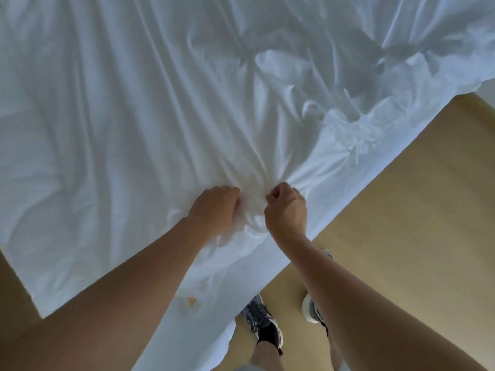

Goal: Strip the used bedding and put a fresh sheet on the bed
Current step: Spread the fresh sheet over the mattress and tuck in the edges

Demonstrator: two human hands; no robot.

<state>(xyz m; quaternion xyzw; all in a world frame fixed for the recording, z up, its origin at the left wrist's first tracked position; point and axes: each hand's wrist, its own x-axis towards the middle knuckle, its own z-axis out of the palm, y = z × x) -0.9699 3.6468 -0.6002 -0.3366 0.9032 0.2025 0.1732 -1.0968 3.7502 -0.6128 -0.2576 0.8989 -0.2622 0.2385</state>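
Note:
A white, creased sheet point(139, 108) covers the bed and fills most of the head view. Long folds in it run toward a bunched spot near the bed's edge. My left hand point(214, 208) grips that bunched cloth with its fingers curled into it. My right hand point(286, 207) is a fist around the same gather, just to the right. The two hands are a short gap apart. A small yellowish stain point(191, 301) marks the sheet where it hangs over the bed's side, below my left forearm.
Tan floor point(401, 223) lies to the right of the bed and at the lower left corner. My two feet in dark sneakers point(263, 321) stand on it close to the bed's edge. More crumpled white cloth point(345, 124) is heaped toward the far right.

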